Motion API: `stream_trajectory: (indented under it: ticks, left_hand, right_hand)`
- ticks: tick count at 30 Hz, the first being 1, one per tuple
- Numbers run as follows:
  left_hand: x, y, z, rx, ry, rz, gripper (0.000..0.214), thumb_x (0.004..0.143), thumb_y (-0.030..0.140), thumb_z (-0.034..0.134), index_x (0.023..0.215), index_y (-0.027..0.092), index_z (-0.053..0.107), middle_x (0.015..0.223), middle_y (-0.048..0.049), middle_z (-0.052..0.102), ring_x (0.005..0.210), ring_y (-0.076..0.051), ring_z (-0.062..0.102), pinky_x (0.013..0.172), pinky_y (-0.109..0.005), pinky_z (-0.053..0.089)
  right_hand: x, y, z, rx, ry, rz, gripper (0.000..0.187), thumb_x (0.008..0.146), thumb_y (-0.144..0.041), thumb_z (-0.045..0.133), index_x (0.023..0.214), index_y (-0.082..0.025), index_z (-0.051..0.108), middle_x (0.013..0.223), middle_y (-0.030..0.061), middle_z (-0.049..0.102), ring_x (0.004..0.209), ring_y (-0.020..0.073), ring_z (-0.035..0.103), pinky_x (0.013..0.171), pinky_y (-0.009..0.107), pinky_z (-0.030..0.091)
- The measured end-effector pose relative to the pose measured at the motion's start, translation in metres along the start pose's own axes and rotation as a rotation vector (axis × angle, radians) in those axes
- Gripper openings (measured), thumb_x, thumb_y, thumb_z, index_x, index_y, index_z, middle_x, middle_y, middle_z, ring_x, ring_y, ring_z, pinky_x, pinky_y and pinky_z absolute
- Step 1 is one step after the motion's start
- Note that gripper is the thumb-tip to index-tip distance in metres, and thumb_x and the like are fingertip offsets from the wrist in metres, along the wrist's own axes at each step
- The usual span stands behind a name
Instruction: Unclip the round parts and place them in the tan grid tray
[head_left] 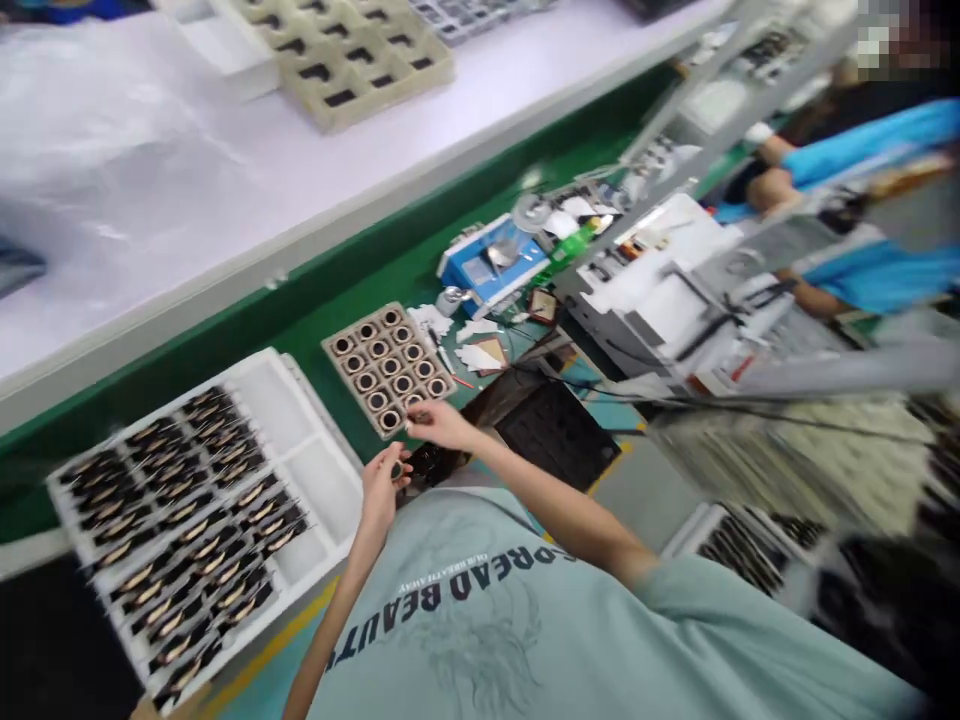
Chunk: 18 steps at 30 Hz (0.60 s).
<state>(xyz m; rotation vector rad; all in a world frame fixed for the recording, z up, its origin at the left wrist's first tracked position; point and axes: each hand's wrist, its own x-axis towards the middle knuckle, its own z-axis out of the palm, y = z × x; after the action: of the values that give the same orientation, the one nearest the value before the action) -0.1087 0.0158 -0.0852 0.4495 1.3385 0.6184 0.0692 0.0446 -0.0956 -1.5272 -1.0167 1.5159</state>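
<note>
My left hand (380, 482) is closed, with a small round part (397, 469) pinched between the fingers, dark in the centre and edged by a paler rim. Just to its right, my right hand (444, 428) is also closed, its fingertips together around something small and dark that is too blurred to name. Both hands are in front of my shirt, at the near edge of a beige compartment tray (352, 372). Round parts with dark centres and copper-coloured rims sit in that tray's cells. The right fingertips cover part of its near corner.
Left stands a large white tray (300, 445) with rows of dark parts. Behind are a blue box (487, 270) and scattered papers. A black bin (559, 430) lies right of my hands. Farther right, a co-worker in blue sleeves (870, 145) sits by grey equipment. A pale raised shelf (225, 190) crosses the back.
</note>
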Motion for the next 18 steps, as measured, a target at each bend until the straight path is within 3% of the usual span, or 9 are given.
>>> stream_trajectory:
  ticks: [4,7,8,10,12,14,15,16,18]
  left_hand:
    - [0.01,-0.001,0.031,0.175,-0.06,-0.078,0.053,0.052,0.05,0.087,0.086,0.013,0.07,0.066,-0.0003,0.063,0.055,-0.009,0.055,0.047,-0.018,0.04]
    - [0.012,-0.007,0.075,0.325,-0.161,-0.145,0.049,0.048,0.042,0.089,0.083,0.013,0.071,0.067,-0.0006,0.065,0.054,-0.01,0.056,0.046,-0.019,0.04]
    - [0.013,-0.007,0.092,0.367,-0.178,-0.155,0.047,0.047,0.04,0.088,0.081,0.013,0.07,0.068,-0.001,0.066,0.054,-0.01,0.057,0.046,-0.019,0.04]
    - [0.016,-0.006,0.13,0.441,-0.201,-0.147,0.043,0.047,0.035,0.088,0.079,0.013,0.07,0.07,-0.0017,0.067,0.055,-0.01,0.058,0.046,-0.018,0.04]
    - [0.015,-0.005,0.167,0.51,-0.226,-0.129,0.041,0.046,0.033,0.087,0.078,0.014,0.07,0.072,-0.0025,0.068,0.056,-0.01,0.059,0.046,-0.017,0.04]
    - [0.01,-0.003,0.198,0.571,-0.269,-0.106,0.042,0.046,0.034,0.088,0.078,0.014,0.07,0.073,-0.0034,0.069,0.056,-0.01,0.059,0.046,-0.017,0.04]
    - [0.006,-0.003,0.21,0.595,-0.293,-0.097,0.043,0.046,0.035,0.089,0.079,0.013,0.071,0.073,-0.0037,0.069,0.057,-0.01,0.059,0.046,-0.016,0.04]
    - [0.002,-0.002,0.22,0.615,-0.314,-0.087,0.045,0.045,0.036,0.089,0.079,0.013,0.071,0.073,-0.0039,0.07,0.057,-0.01,0.059,0.046,-0.016,0.04]
    - [-0.004,-0.001,0.234,0.641,-0.342,-0.067,0.049,0.043,0.039,0.09,0.081,0.013,0.072,0.074,-0.0043,0.07,0.058,-0.01,0.059,0.047,-0.016,0.04]
  right_hand:
    - [-0.054,0.017,0.003,-0.276,0.092,-0.13,0.045,0.073,-0.021,0.075,0.117,-0.028,0.072,0.109,0.0056,0.069,0.097,0.0231,0.066,0.087,0.032,0.053]
    - [-0.09,0.035,-0.038,-0.332,0.17,-0.164,0.062,0.079,-0.033,0.072,0.139,-0.04,0.056,0.122,-0.0008,0.066,0.105,0.0236,0.066,0.094,0.034,0.051]
    - [-0.102,0.041,-0.063,-0.333,0.227,-0.156,0.066,0.079,-0.038,0.073,0.141,-0.044,0.052,0.125,-0.0031,0.065,0.103,0.0228,0.066,0.094,0.034,0.051]
    - [-0.133,0.05,-0.13,-0.374,0.489,-0.056,0.061,0.08,-0.041,0.073,0.138,-0.044,0.054,0.125,-0.0046,0.065,0.097,0.0208,0.066,0.09,0.033,0.053]
    - [-0.177,0.055,-0.212,-0.45,0.942,0.176,0.043,0.085,-0.032,0.066,0.128,-0.036,0.064,0.121,0.0008,0.067,0.092,0.0202,0.066,0.086,0.032,0.052]
    - [-0.229,0.056,-0.297,-0.472,1.248,0.304,0.043,0.094,-0.023,0.046,0.134,-0.019,0.061,0.126,0.0157,0.062,0.101,0.0248,0.062,0.093,0.038,0.047]
    - [-0.254,0.056,-0.337,-0.559,1.406,0.403,0.043,0.095,-0.022,0.042,0.131,-0.015,0.063,0.122,0.0179,0.062,0.099,0.0248,0.062,0.093,0.038,0.046]
    - [-0.276,0.056,-0.374,-0.58,1.483,0.435,0.044,0.094,-0.021,0.042,0.133,-0.009,0.061,0.124,0.0216,0.06,0.102,0.0271,0.06,0.096,0.041,0.044]
    - [-0.307,0.056,-0.433,-0.637,1.518,0.45,0.046,0.093,-0.019,0.043,0.134,-0.01,0.061,0.136,0.0226,0.053,0.115,0.031,0.053,0.098,0.043,0.041]
